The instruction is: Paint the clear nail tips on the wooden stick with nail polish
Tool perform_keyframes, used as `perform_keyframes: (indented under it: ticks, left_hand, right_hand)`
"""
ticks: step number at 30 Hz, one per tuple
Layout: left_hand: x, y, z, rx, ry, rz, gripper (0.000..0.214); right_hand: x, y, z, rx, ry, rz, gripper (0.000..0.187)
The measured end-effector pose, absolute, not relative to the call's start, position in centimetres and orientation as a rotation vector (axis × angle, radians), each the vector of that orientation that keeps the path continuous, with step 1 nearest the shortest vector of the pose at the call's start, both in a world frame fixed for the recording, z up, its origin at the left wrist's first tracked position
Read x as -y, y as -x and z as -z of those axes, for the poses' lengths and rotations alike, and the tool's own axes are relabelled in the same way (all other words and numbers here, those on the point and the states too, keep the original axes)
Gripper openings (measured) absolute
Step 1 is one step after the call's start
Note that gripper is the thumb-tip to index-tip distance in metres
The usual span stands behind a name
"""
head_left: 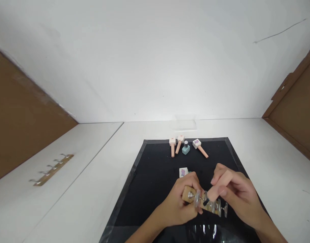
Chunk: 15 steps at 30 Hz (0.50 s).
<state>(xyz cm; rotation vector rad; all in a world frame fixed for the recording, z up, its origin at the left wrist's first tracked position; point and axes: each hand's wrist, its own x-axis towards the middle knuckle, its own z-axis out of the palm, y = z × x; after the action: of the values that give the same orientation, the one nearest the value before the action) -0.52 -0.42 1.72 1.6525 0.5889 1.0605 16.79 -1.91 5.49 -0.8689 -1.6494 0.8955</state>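
Observation:
My left hand (178, 204) is closed around a wooden nail display stand (186, 194), tilted above the black mat. Clear false nail tips (197, 199) sit on metal posts along it. In my right hand (243, 194), a peach nail polish brush cap (224, 181) is pinched between thumb and fingers. Its dark brush end points down among the nail tips; whether it touches one, I cannot tell. Just beyond my left hand stands a white nail polish bottle (183, 172) with a purple label, partly hidden, and something teal shows beside it.
Toward the mat's far edge lie several nail polish bottles: white ones with peach caps (172, 146) and a teal one (186, 149). Behind the mat (149, 189) is a clear tray (185, 125). Another nail stand (53, 170) lies far left. Cardboard walls (25, 114) flank the white table.

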Motion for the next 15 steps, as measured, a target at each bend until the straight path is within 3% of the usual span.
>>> perform_keyframes:
  ticks: [8,11,15]
  left_hand:
    - [0.4,0.6,-0.6,-0.432,-1.259,-1.018,0.021]
    - [0.0,0.6,-0.8,-0.465,-1.028,-1.114,0.027]
    - [-0.3,0.7,-1.9,-0.578,-0.780,-1.232,0.030]
  right_hand:
    - [1.3,-16.9,-5.0,1.239,1.031,-0.747,0.023]
    - [1.0,-16.4,-4.5,1.104,1.007,-0.861,0.017]
    - [1.1,-14.9,-4.0,1.037,1.079,-1.100,0.024]
